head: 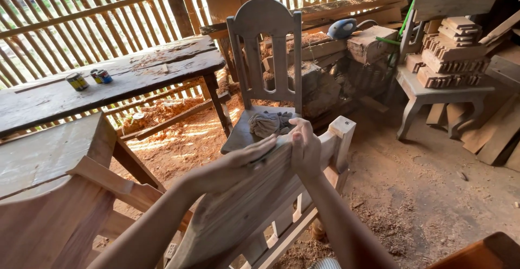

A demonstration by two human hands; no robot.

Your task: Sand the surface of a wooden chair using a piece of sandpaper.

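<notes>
An unfinished wooden chair back (254, 204) tilts toward me in the lower middle of the head view. My left hand (238, 163) lies flat on its broad top panel, fingers together, pressing what looks like a small sheet of sandpaper. My right hand (304, 150) grips the panel's upper edge next to the square post (342, 131). Just beyond stands a grey chair (265, 47) with an arched back, and a crumpled grey rag (271, 123) rests on its seat.
A dark workbench (114, 79) at the left carries small tins (86, 78). Bare wooden furniture parts (49, 193) stand at the lower left. Stacked timber with a blue power tool (342, 28) lies behind. A small table (441, 93) with carved pieces stands right. Sawdust covers the floor.
</notes>
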